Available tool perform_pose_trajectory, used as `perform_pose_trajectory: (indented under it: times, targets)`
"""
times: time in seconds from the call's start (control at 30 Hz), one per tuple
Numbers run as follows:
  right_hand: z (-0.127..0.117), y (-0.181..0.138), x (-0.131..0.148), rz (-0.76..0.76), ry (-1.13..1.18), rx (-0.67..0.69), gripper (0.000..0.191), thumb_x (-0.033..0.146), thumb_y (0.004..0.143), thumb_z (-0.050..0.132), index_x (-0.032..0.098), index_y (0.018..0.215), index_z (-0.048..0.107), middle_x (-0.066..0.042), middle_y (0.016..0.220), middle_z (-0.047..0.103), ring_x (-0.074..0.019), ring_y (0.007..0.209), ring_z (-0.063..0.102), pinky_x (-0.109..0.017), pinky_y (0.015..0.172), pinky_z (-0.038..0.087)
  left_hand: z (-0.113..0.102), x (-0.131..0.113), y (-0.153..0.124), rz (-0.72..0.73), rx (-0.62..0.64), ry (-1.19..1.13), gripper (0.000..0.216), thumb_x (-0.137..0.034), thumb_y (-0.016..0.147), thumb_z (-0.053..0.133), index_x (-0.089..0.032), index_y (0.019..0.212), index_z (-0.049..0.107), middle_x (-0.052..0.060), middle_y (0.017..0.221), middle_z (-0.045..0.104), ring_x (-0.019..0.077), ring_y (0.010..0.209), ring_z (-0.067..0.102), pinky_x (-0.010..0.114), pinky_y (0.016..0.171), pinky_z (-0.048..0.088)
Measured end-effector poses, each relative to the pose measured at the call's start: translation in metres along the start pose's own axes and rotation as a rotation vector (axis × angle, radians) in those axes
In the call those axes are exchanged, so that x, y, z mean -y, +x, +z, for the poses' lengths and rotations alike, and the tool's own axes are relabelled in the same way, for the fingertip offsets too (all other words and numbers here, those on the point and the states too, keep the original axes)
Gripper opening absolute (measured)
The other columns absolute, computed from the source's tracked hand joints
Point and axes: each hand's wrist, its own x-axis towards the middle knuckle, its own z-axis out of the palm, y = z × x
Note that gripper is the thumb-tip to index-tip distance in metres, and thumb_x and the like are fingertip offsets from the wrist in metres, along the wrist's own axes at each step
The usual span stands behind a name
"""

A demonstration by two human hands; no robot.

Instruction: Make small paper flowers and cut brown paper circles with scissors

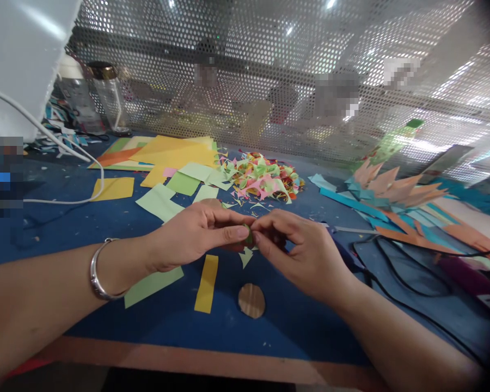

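My left hand (204, 231) and my right hand (296, 242) meet above the middle of the blue table. Between their fingertips is a small piece of green paper (249, 235), pinched from both sides and mostly covered by the fingers. Just under the hands a pale green scrap (246, 257) shows. Nearer to me lie a yellow paper strip (206, 284) and a round brown cardboard disc (251, 300). A pale green sheet (154, 284) rests partly beneath my left forearm.
Behind the hands is a heap of coloured paper scraps (265, 177), with yellow sheets (175, 151) to its left. Folded orange and blue paper (396, 188) and a black cable (404, 277) are at right. Bottles (108, 98) stand by a perforated metal screen (245, 65); people are behind it.
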Motion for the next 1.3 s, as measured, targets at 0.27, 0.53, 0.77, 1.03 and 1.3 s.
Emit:
perform_pose_trajectory:
  times: [0.27, 0.53, 0.77, 1.03, 1.3]
  targets:
    - [-0.0006, -0.0009, 0.0004, 0.016, 0.009, -0.02, 0.012, 0.013, 0.086, 0.057, 0.019, 0.076, 0.059, 0.003, 0.065, 0.056, -0.0091, 0.055, 0.048, -0.023, 0.052, 0.04, -0.0003, -0.0039, -0.0019, -0.026, -0.012, -0.044, 0.033, -0.014, 0.077, 0.077, -0.018, 0.11, 0.074, 0.005, 0.103, 0.073, 0.0153, 0.096, 0.067, 0.03, 0.09, 0.053]
    - [-0.0008, -0.001, 0.0011, 0.018, 0.006, -0.027, 0.011, 0.011, 0.084, 0.059, 0.018, 0.076, 0.061, 0.003, 0.065, 0.056, -0.0079, 0.054, 0.048, -0.021, 0.051, 0.039, -0.0067, -0.0028, -0.0015, -0.01, -0.04, -0.01, 0.033, -0.018, 0.074, 0.082, -0.018, 0.106, 0.073, 0.003, 0.096, 0.073, 0.0131, 0.09, 0.068, 0.025, 0.082, 0.055]
    - [-0.001, -0.0015, 0.0012, 0.012, 0.009, -0.023, 0.011, 0.01, 0.084, 0.058, 0.017, 0.076, 0.06, 0.004, 0.065, 0.055, -0.007, 0.055, 0.048, -0.02, 0.052, 0.039, -0.0061, -0.0049, -0.0016, -0.042, -0.034, -0.053, 0.029, -0.01, 0.077, 0.077, -0.016, 0.106, 0.071, 0.002, 0.091, 0.074, 0.0107, 0.085, 0.068, 0.022, 0.078, 0.057]
    - [-0.0006, -0.0012, 0.0006, 0.013, -0.003, -0.016, 0.01, 0.011, 0.084, 0.059, 0.017, 0.077, 0.062, 0.003, 0.065, 0.056, -0.0073, 0.055, 0.049, -0.02, 0.052, 0.04, -0.0088, -0.0007, -0.0016, 0.02, -0.06, 0.068, 0.025, -0.016, 0.079, 0.075, -0.014, 0.103, 0.069, 0.004, 0.095, 0.073, 0.0135, 0.089, 0.068, 0.026, 0.081, 0.057]
    - [0.0014, -0.0004, 0.0012, 0.017, -0.008, 0.003, 0.011, 0.011, 0.084, 0.058, 0.017, 0.077, 0.062, 0.003, 0.066, 0.057, -0.0077, 0.055, 0.049, -0.021, 0.052, 0.04, -0.0037, 0.0041, 0.0021, 0.087, -0.131, 0.2, 0.013, -0.013, 0.078, 0.068, -0.014, 0.09, 0.066, 0.001, 0.081, 0.069, 0.0111, 0.078, 0.064, 0.025, 0.076, 0.052]
